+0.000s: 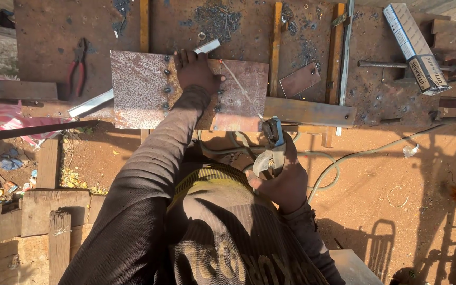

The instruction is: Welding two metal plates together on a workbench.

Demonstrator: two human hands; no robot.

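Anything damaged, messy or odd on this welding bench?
The plate under the left hand is rust-speckled. Loose metal bits litter the bench top. The right hand grips an electrode holder, its rod reaching the plate. Otherwise nothing stands out.

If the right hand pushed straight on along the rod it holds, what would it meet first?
Probably the rusty steel plate: the right hand aims the welding rod up-left, tip near the plate's top edge beside the left hand. Depth unclear.
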